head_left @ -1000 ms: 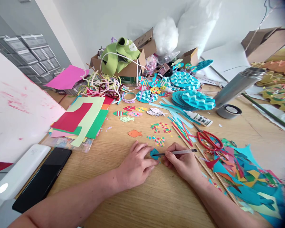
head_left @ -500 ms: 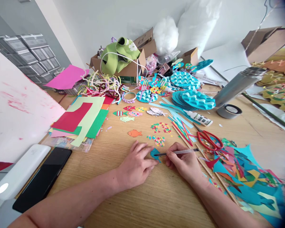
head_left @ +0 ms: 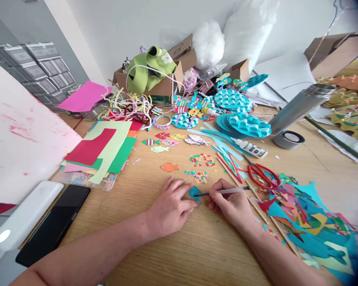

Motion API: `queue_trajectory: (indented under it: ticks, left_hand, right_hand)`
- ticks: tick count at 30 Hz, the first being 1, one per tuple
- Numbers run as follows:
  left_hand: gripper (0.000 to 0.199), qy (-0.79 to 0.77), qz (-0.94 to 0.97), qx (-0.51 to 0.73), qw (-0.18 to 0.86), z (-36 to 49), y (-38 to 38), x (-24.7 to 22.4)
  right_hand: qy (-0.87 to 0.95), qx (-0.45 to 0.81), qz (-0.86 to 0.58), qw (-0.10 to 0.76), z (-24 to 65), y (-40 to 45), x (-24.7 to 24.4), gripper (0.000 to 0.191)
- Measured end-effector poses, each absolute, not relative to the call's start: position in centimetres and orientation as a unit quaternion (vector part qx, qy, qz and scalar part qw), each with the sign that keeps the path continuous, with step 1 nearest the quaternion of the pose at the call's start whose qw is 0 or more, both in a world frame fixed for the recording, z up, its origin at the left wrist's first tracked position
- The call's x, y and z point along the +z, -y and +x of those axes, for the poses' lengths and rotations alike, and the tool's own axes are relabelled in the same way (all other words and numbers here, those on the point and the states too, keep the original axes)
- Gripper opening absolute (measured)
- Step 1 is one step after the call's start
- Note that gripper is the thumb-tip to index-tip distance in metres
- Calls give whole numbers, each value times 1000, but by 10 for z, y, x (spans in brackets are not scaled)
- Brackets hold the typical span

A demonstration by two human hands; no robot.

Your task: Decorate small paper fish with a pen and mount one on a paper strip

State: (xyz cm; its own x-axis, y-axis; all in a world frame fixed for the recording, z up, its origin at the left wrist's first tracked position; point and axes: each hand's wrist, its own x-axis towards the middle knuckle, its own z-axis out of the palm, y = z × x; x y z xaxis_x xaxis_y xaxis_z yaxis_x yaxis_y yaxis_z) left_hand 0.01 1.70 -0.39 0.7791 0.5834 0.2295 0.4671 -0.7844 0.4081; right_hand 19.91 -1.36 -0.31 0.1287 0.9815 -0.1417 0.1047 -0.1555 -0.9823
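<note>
While the right hand [head_left: 228, 200] clamps a pen [head_left: 234, 190] in its fingers, the left hand [head_left: 170, 203], fingers apart, braces the blue paper cutout [head_left: 194, 192] at its two o'clock; slackened pressure could let it skid mid-stroke.

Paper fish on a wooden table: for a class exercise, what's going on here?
A person is drawing or marking on a small blue paper cutout. The left hand lies spread at its edge, apparently steadying it, while the right hand holds a pen with its tip on the paper. A plain orange fish lies just beyond the left hand, near small paper dots. Red-handled scissors lie to the right, by paper scraps.
</note>
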Motion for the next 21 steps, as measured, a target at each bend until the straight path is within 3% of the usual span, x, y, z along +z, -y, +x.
queue_trajectory:
  ticks: [10, 21]
  left_hand:
    - [24, -281, 928, 186, 162, 0, -17, -7]
    - [24, -280, 928, 185, 161, 0, -17, -6]
  right_hand:
    - [423, 426, -615, 512, 206, 17, -14, 20]
    - [427, 444, -611, 498, 203, 13, -8, 23]
